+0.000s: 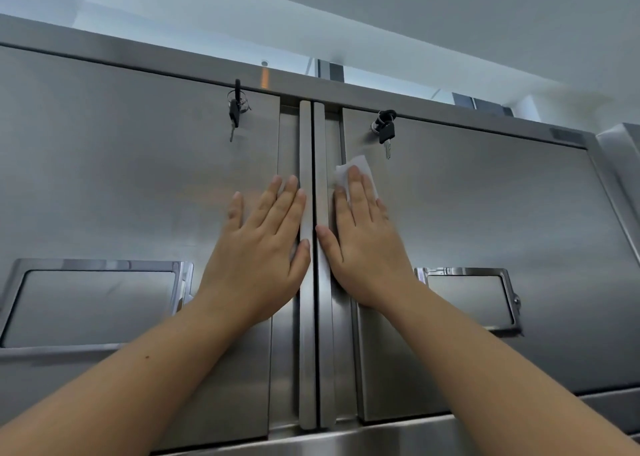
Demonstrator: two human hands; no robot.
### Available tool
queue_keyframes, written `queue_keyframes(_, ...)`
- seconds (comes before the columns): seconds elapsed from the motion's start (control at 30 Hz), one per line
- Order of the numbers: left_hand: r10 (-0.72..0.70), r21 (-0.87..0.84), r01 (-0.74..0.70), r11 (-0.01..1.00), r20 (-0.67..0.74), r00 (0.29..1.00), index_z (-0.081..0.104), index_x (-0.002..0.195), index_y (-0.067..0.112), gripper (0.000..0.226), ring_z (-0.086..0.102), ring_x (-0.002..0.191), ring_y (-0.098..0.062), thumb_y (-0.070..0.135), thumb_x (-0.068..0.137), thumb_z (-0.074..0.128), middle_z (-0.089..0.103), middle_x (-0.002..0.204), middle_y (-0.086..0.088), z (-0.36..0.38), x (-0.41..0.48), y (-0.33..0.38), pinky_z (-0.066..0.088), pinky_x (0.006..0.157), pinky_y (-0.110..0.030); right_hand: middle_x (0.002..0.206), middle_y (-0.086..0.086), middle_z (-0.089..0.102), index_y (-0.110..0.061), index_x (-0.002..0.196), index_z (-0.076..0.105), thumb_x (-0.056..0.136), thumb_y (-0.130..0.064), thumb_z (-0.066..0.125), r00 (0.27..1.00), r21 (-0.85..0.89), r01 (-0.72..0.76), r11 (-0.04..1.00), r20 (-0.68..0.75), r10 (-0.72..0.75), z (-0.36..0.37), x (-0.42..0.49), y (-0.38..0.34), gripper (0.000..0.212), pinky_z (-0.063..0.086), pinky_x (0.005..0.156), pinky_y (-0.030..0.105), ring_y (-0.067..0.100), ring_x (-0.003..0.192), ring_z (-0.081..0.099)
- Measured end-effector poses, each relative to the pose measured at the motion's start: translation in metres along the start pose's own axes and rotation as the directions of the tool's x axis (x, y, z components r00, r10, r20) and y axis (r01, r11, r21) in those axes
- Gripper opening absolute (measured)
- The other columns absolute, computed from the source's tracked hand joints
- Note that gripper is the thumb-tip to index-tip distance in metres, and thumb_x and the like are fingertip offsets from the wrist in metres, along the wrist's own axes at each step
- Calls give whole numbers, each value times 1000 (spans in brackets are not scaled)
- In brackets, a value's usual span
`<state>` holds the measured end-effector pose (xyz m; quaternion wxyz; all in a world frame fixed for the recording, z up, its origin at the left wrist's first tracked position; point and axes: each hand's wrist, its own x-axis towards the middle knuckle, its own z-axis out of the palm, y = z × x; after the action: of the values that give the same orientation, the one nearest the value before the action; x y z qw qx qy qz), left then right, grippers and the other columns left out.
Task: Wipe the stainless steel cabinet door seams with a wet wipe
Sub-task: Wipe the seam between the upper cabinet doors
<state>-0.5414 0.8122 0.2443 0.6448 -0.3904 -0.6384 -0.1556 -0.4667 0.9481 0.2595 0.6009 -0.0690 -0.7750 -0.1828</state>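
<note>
Two stainless steel cabinet doors meet at a dark vertical seam [314, 317] flanked by long handle strips. My left hand [263, 248] lies flat with straight fingers on the left door [121, 178], its thumb on the left handle strip; a sliver of white shows under its fingers. My right hand [363, 244] presses a white wet wipe [360, 166] flat against the right door [485, 213], just right of the seam; the wipe sticks out above the fingertips.
A key bunch [234, 109] hangs from the left door's lock and another key [385, 132] from the right door's lock. Each door carries a framed label holder: the left holder [97, 300] and the right holder [471, 300]. A steel ledge [381, 438] runs below.
</note>
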Motion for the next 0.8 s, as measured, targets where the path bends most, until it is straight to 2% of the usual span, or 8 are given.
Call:
queue_keyframes(0.33, 33, 6, -34, 999, 44, 998, 9, 147, 16, 67, -11, 139, -13, 41, 86, 0, -5, 151, 5, -2, -11, 4, -3, 113, -46, 146, 4, -34, -12, 147, -11, 97, -46, 20, 999, 47, -32, 998, 21, 31, 3, -47, -15, 68, -25, 104, 21, 17, 139, -26)
queue_keyframes(0.6, 40, 13, -41, 999, 64, 997, 6, 148, 17, 66, -10, 141, -11, 41, 87, 0, -7, 153, 6, -1, -15, 4, -7, 112, -44, 149, 6, -32, -11, 147, -13, 96, -47, 17, 994, 51, -61, 997, 97, 55, 5, -87, -26, 69, -28, 104, 22, 16, 137, -32)
queue_keyframes(0.73, 46, 13, -47, 999, 54, 997, 6, 148, 17, 65, -9, 142, -11, 40, 88, 2, -6, 153, 5, 1, -15, 3, -6, 112, -44, 149, 6, -32, -11, 146, -15, 89, -53, 0, 990, 44, -73, 996, 123, 67, 7, -105, -31, 72, -27, 106, 23, 16, 136, -33)
queue_keyframes(0.8, 47, 16, -48, 999, 51, 998, 5, 148, 17, 63, -10, 141, -11, 39, 90, 6, -5, 155, 4, 3, -15, 2, -8, 112, -44, 150, 6, -31, -11, 147, -13, 86, -53, -2, 989, 55, -82, 995, 128, 75, 9, -112, -33, 75, -26, 106, 24, 16, 137, -32)
